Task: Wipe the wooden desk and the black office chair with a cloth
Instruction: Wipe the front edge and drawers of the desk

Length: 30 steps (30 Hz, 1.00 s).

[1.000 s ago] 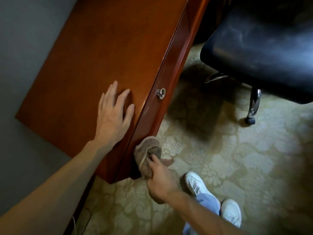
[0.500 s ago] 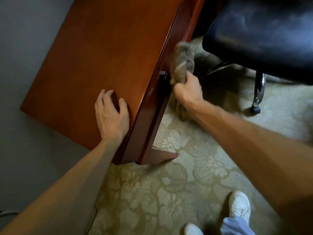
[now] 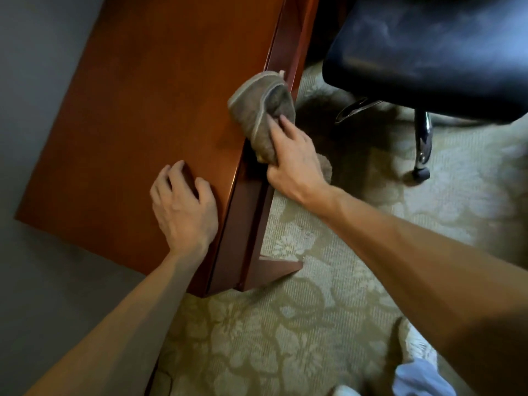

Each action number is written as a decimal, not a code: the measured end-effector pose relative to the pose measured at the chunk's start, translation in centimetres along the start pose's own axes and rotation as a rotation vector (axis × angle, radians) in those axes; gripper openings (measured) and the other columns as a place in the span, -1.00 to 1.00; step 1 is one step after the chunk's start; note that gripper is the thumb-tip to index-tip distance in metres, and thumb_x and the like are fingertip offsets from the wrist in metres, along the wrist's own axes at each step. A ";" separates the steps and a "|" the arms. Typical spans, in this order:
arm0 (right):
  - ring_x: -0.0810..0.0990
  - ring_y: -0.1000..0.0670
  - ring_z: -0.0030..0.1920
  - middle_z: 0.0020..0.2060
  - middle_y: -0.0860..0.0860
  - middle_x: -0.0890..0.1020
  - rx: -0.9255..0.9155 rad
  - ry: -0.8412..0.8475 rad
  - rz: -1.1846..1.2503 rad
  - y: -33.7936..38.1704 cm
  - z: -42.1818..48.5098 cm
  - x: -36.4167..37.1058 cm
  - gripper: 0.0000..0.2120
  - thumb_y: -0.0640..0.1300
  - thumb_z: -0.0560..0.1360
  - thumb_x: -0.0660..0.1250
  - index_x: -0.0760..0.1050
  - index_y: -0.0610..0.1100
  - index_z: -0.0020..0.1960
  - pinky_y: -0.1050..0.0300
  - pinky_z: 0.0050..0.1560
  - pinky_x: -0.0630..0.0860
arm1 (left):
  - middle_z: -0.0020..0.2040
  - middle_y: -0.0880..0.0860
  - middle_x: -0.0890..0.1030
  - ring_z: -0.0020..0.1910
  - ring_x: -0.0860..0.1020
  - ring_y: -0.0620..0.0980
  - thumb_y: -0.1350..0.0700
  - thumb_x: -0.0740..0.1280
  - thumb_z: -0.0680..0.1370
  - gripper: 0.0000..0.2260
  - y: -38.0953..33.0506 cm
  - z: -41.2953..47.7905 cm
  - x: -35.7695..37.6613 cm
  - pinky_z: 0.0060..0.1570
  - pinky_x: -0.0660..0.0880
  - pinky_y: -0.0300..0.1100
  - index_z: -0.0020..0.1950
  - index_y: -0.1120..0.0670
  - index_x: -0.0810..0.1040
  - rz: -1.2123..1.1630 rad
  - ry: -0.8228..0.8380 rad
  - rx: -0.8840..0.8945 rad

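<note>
Right hand (image 3: 294, 158) grips the cloth (image 3: 261, 112), fingers curled round the bunched lower end; the rest of the wad is pressed on the front lip of the wooden desk (image 3: 137, 110), half on the top and half over the edge.

Left hand (image 3: 183, 207) rests on the desk top just beside that edge, nearer the person than the cloth; fingers loosely bent, holding nothing; reads as a brace.

Key relation: the front edge runs as a long diagonal away from the person, and the cloth hand sits right on that line; likely the stroke follows the edge axis, not across it.

Black office chair (image 3: 428, 52) lies right of the cloth hand, apart from the desk, across a gap of patterned carpet (image 3: 314, 324); right hand is the nearer one, so no hand swap needed; chair looks not yet wiped, as a guess.
</note>
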State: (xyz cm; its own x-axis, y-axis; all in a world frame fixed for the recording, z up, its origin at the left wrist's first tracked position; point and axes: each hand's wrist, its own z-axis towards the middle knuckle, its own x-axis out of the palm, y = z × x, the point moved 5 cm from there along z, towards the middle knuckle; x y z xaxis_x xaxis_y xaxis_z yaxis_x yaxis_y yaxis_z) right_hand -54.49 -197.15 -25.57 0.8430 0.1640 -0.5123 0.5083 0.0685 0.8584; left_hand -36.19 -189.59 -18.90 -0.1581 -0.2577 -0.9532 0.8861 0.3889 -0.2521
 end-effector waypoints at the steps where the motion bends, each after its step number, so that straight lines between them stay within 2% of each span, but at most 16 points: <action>1: 0.05 -0.15 0.59 0.61 -0.16 0.21 -0.028 -0.018 -0.026 0.1 -0.7 0.4 -0.15 -0.24 0.46 0.37 0.08 0.03 0.66 -0.06 0.55 -0.03 | 0.52 0.16 0.39 0.52 0.29 0.15 0.04 0.19 0.68 -0.59 -0.1 0.0 0.0 0.50 0.25 0.09 0.52 0.12 0.39 0.003 0.001 0.002; 3: 0.01 -0.08 0.57 0.61 -0.15 0.21 -0.019 -0.024 0.016 0.0 -2.2 1.4 -0.13 -0.24 0.46 0.37 0.06 0.06 0.66 -0.08 0.52 -0.04 | 0.52 0.17 0.39 0.51 0.30 0.17 0.05 0.19 0.68 -0.59 -0.1 0.1 0.0 0.49 0.25 0.10 0.52 0.12 0.40 0.013 0.000 -0.001; 6: 0.13 -0.14 0.60 0.60 -0.07 0.24 0.111 0.069 0.175 -0.7 -4.1 3.7 -0.10 -0.25 0.44 0.35 0.01 0.09 0.66 -0.23 0.59 0.15 | 0.52 0.18 0.39 0.51 0.30 0.18 0.06 0.18 0.69 -0.59 -0.2 0.0 0.0 0.48 0.26 0.12 0.53 0.12 0.39 0.024 0.003 -0.002; 9: 0.21 -0.10 0.59 0.60 0.00 0.26 0.182 0.107 0.243 -1.4 -6.1 5.4 -0.12 -0.26 0.44 0.32 0.04 0.12 0.65 -0.19 0.55 0.27 | 0.52 0.17 0.38 0.52 0.28 0.17 0.05 0.18 0.69 -0.59 -0.2 0.1 0.0 0.48 0.25 0.12 0.54 0.10 0.38 0.030 0.013 -0.003; 13: 0.27 -0.03 0.58 0.60 0.08 0.27 0.113 0.126 0.190 -1.5 -8.9 6.4 -0.17 -0.26 0.44 0.30 0.13 0.14 0.63 -0.08 0.50 0.33 | 0.54 0.15 0.35 0.54 0.26 0.14 0.03 0.17 0.70 -0.59 0.0 0.1 0.0 0.49 0.24 0.12 0.55 0.07 0.36 0.042 0.026 -0.014; 16: 0.48 0.02 0.43 0.45 0.07 0.51 0.039 0.121 0.121 -2.2 -9.7 5.1 -0.27 -0.29 0.46 0.32 0.32 0.18 0.55 -0.11 0.41 0.49 | 0.54 0.14 0.36 0.54 0.26 0.13 0.03 0.18 0.69 -0.59 0.0 0.1 -0.2 0.50 0.23 0.10 0.55 0.07 0.37 0.027 0.027 -0.017; 19: 0.65 0.00 0.17 0.13 0.04 0.71 0.246 -0.102 0.408 -3.3 -8.6 2.0 -0.42 -0.36 0.44 0.27 0.56 0.10 0.36 -0.17 0.20 0.61 | 0.53 0.14 0.37 0.53 0.27 0.12 0.03 0.19 0.69 -0.58 0.0 0.0 -0.2 0.50 0.23 0.08 0.54 0.08 0.38 0.026 0.018 -0.009; 21: 0.66 0.12 0.00 -0.06 0.16 0.71 0.391 -0.335 0.613 -3.7 -7.3 0.3 -0.49 -0.33 0.44 0.23 0.59 0.06 0.29 -0.13 0.10 0.64 | 0.53 0.13 0.37 0.54 0.27 0.12 0.03 0.19 0.69 -0.58 0.2 0.1 -0.1 0.50 0.23 0.08 0.54 0.07 0.38 0.020 0.016 -0.015; 23: 0.65 0.20 -0.07 -0.14 0.25 0.67 0.431 -0.482 0.666 -3.3 -5.7 -0.7 -0.49 -0.27 0.46 0.22 0.54 0.07 0.34 0.02 0.03 0.65 | 0.53 0.13 0.37 0.54 0.27 0.11 0.02 0.18 0.68 -0.58 0.3 0.1 0.0 0.50 0.24 0.09 0.54 0.06 0.38 0.021 0.013 -0.016; 24: 0.65 0.19 -0.08 -0.11 0.23 0.67 0.415 -0.466 0.669 -2.5 -4.5 -0.8 -0.46 -0.26 0.48 0.23 0.48 0.08 0.42 0.04 0.00 0.65 | 0.53 0.13 0.37 0.54 0.27 0.11 0.02 0.18 0.68 -0.58 0.4 0.2 0.1 0.50 0.24 0.08 0.54 0.06 0.38 0.023 0.011 -0.014; 25: 0.66 0.14 -0.06 -0.03 0.18 0.68 0.386 -0.381 0.660 -1.5 -3.2 -0.4 -0.40 -0.27 0.51 0.23 0.39 0.10 0.50 0.01 0.03 0.65 | 0.53 0.13 0.37 0.54 0.27 0.11 0.02 0.18 0.68 -0.58 0.4 0.2 0.1 0.50 0.24 0.08 0.54 0.07 0.39 0.023 0.009 -0.012; 26: 0.67 0.04 0.05 0.14 0.09 0.66 0.341 -0.255 0.608 -0.3 -2.1 0.4 -0.34 -0.28 0.53 0.23 0.29 0.14 0.57 -0.03 0.15 0.63 | 0.53 0.13 0.38 0.54 0.28 0.12 0.02 0.18 0.68 -0.58 0.4 0.2 0.2 0.49 0.24 0.08 0.54 0.07 0.39 0.024 0.006 -0.010; 27: 0.60 -0.04 0.25 0.36 0.01 0.57 0.287 -0.138 0.512 0.8 -1.4 1.3 -0.28 -0.29 0.54 0.23 0.20 0.17 0.62 0.00 0.37 0.47 | 0.53 0.14 0.38 0.53 0.28 0.12 0.02 0.18 0.68 -0.58 0.4 0.2 0.2 0.49 0.24 0.08 0.54 0.07 0.39 0.029 0.002 -0.008; 28: 0.44 -0.07 0.45 0.54 0.02 0.39 0.254 -0.072 0.423 1.5 -1.1 2.3 -0.23 -0.31 0.54 0.23 0.12 0.18 0.64 0.08 0.46 0.26 | 0.53 0.14 0.38 0.53 0.28 0.13 0.02 0.18 0.68 -0.58 0.5 0.2 0.2 0.49 0.24 0.08 0.54 0.07 0.39 0.036 -0.001 -0.007; 29: 0.28 -0.05 0.56 0.63 0.07 0.22 0.243 -0.057 0.391 2.0 -1.2 2.9 -0.19 -0.32 0.54 0.23 0.07 0.18 0.65 0.11 0.50 0.16 | 0.53 0.14 0.38 0.53 0.29 0.13 0.02 0.18 0.68 -0.58 0.5 0.3 0.3 0.48 0.24 0.08 0.54 0.07 0.39 0.039 -0.003 -0.002; 30: 0.21 -0.02 0.59 0.64 0.10 0.17 0.250 -0.060 0.405 2.1 -1.6 3.3 -0.19 -0.33 0.54 0.23 0.06 0.17 0.65 0.09 0.55 0.16 | 0.53 0.15 0.37 0.53 0.29 0.14 0.02 0.17 0.68 -0.58 0.6 0.3 0.3 0.49 0.25 0.09 0.54 0.08 0.39 0.038 -0.001 0.001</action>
State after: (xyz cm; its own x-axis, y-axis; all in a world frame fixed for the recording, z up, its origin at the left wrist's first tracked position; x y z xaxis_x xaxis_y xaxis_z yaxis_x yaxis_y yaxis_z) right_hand -50.98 -194.87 -25.43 0.9869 0.0707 -0.1450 0.1575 -0.2294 0.9605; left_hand -35.60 -189.71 -19.27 -0.1237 -0.2433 -0.9620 0.8918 0.3980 -0.2153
